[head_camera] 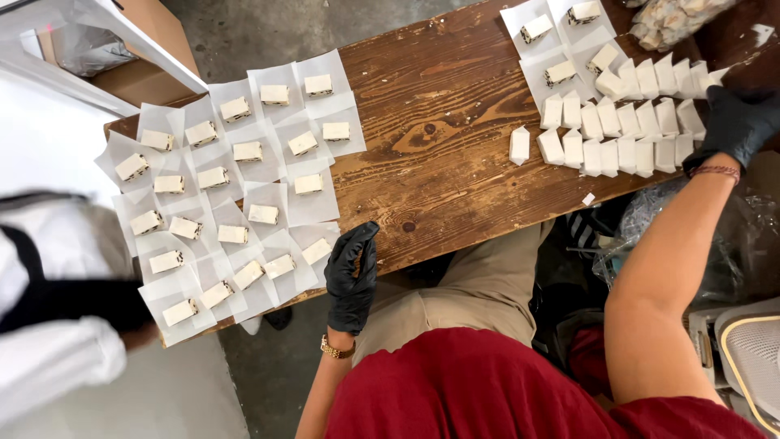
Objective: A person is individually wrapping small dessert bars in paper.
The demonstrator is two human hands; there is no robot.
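The left hand (352, 280), in a black glove, rests at the near edge of the wooden bench (439, 154). Its fingers (362, 237) lie straight and close together, pointing away from the body, and hold nothing. Just to the left of those fingertips lies a small pale bar on its paper square (316, 250), the nearest of a spread of bars on paper squares (231, 183) that runs on leftward and away. That nearest bar's long axis is tilted, roughly crosswise to the fingers.

The right hand (738, 123), also gloved, reaches far out to the right. Its fingers seem curled at the end of the rows of wrapped white packets (621, 134), but the view there is dark and I cannot tell whether they grip one. One wrapped packet (519, 145) stands apart, left of the rows.

The left hand is much nearer the unwrapped bars; the right is nearer the packets.
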